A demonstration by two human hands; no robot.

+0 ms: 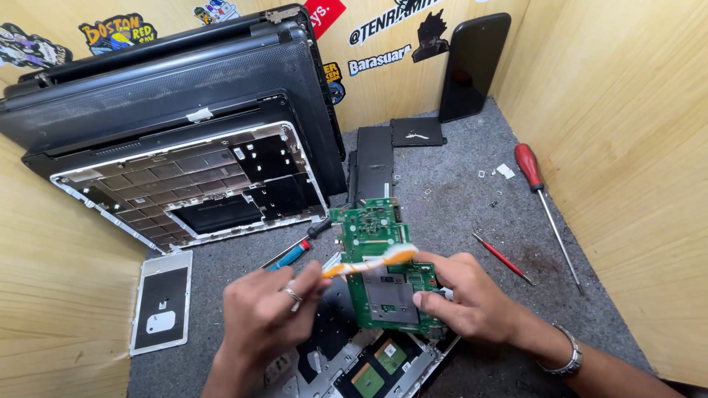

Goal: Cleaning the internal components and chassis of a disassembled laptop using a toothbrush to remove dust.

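Right hand grips the thin, rigid, light but fragile green board by its right edge, while the left hand pinches an orange toothbrush across it.

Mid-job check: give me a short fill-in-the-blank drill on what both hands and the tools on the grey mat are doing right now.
1. The left hand holds an orange and white ____ by its handle, bristles on the green circuit board.
2. The right hand grips the board by its ____ edge.
3. The long screwdriver lying near the wooden wall has a ____ handle.
4. The left hand wears a ring; the right wrist wears a metal ____.

Missing words: toothbrush; right; red; bracelet
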